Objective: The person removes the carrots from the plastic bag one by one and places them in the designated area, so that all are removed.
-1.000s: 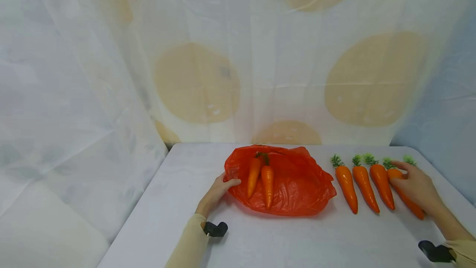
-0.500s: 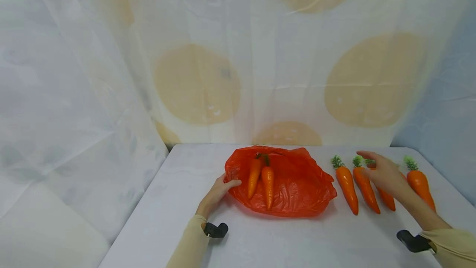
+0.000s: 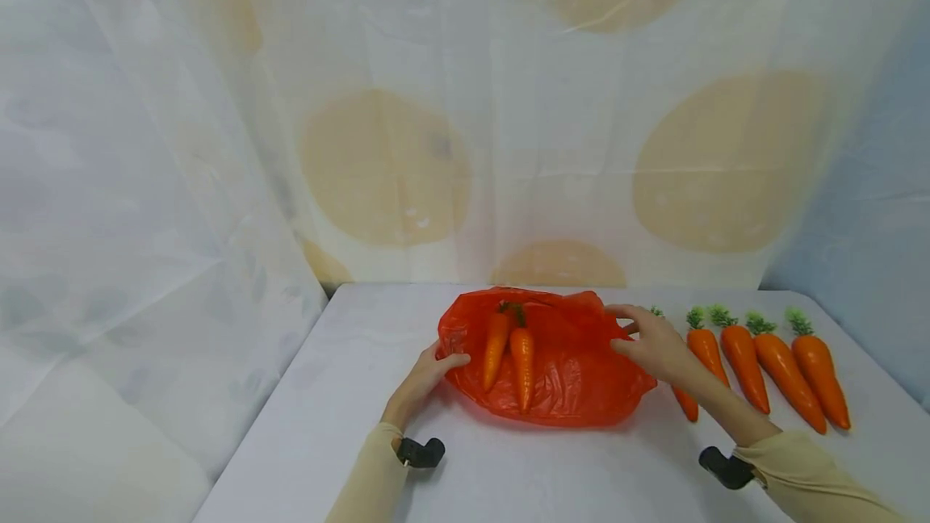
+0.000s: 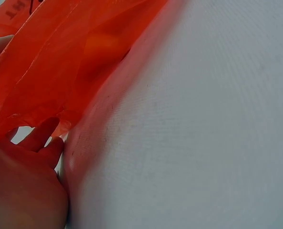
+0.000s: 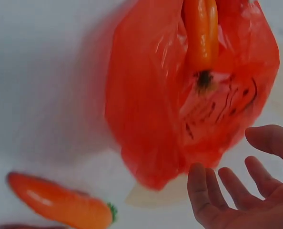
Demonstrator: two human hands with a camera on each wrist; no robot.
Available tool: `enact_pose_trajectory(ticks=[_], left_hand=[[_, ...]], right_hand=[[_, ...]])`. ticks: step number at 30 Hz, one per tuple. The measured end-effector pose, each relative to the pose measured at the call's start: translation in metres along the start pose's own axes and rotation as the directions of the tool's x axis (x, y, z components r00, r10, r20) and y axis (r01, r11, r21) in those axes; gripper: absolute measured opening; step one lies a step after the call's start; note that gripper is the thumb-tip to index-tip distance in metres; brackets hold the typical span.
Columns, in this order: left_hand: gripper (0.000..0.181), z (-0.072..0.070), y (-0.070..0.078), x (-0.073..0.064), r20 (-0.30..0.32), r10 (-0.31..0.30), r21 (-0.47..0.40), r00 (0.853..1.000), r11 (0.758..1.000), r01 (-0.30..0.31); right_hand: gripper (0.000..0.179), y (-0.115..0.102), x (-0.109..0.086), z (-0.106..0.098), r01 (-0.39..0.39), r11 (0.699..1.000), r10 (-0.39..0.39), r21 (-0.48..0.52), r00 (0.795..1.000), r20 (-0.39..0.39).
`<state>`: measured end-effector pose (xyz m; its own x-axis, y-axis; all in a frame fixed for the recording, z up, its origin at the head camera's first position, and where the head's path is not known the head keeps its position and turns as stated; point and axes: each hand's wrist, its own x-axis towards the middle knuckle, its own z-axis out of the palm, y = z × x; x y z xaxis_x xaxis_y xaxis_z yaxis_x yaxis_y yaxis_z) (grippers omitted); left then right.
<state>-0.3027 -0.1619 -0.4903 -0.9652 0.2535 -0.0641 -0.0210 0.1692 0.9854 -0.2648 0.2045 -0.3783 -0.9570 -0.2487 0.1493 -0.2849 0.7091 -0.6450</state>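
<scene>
A red plastic bag (image 3: 581, 374) lies spread on the table with its mouth facing up. Two carrots with green tops, a left one (image 3: 496, 352) and a right one (image 3: 523, 366), lie in its left half. My left hand (image 3: 420, 378) pinches the bag's left edge, thumb inside and fingers beneath; in the left wrist view the red film (image 4: 51, 71) covers part of the fingers. Over the bag's right edge is my right hand (image 3: 657, 344), holding nothing. Its fingers (image 5: 237, 188) are spread and loosely bent in the right wrist view, close to the bag's rim.
To the right, several carrots (image 3: 741, 357) with leafy tops lie in a slanting row; my right hand and forearm partly hide the nearest carrot (image 3: 685, 403). The white table (image 3: 552, 474) ends at a patterned cloth (image 3: 552, 184) behind it.
My right hand has moved left from the carrot row to the bag's right edge, passing over the carrots without taking one. The left hand and the bag stay put.
</scene>
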Motion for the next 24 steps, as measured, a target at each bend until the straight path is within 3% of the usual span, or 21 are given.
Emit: enact_pose_trajectory(ticks=[5,13,24], left_hand=[[0.059,-0.001,-0.001,0.000,0.001,-0.003,0.008,1.000,1.000,0.003],[0.059,-0.001,-0.003,0.002,0.007,-0.009,0.000,1.000,1.000,0.009],[0.057,-0.003,-0.002,0.001,0.017,-0.007,-0.027,1.000,1.000,0.008]], right_hand=[[0.050,-0.009,0.011,0.027,0.011,1.000,-0.011,0.003,0.999,0.030],[0.054,-0.020,0.025,0.068,-0.098,0.992,0.089,0.081,0.991,0.104],[0.066,-0.030,0.046,0.111,-0.216,0.973,0.198,0.085,0.964,0.180]])
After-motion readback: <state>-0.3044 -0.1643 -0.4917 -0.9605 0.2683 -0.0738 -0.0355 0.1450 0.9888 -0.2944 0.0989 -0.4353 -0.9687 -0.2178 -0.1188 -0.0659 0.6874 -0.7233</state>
